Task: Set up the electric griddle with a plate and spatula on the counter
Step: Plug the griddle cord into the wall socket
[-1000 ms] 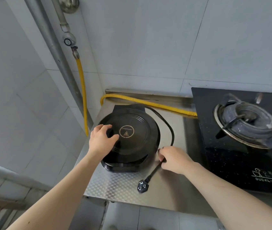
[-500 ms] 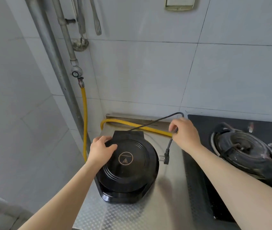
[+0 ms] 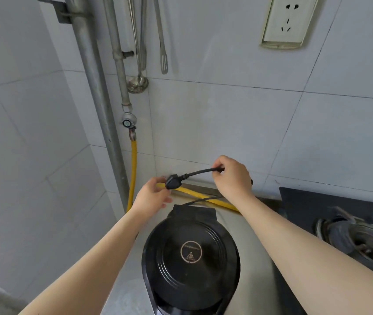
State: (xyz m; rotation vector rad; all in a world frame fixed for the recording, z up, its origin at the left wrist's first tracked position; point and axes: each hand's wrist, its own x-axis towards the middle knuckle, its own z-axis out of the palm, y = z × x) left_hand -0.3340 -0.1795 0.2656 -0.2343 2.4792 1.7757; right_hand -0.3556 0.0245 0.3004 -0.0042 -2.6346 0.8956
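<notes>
Both hands are up over the back of the counter. The right hand (image 3: pixel 232 176) pinches the thin black power cord (image 3: pixel 200 172) between thumb and curled fingers. The cord arcs leftward to the black plug (image 3: pixel 173 181), which the left hand (image 3: pixel 152 196) grips at its fingertips, right above the yellow corrugated gas hose (image 3: pixel 192 194). Below them the round black electric griddle (image 3: pixel 190 258) sits on the stainless steel counter (image 3: pixel 249 244), lid closed, hinge end toward the wall, the cord trailing from behind it. The black glass gas stove (image 3: pixel 306 205) lies just beside it on the right. On the tiled wall a slotted metal spatula (image 3: pixel 163 62) hangs next to a steel ladle (image 3: pixel 137 84), and the white wall socket (image 3: pixel 288 21) is high up to the right, well apart from the plug
</notes>
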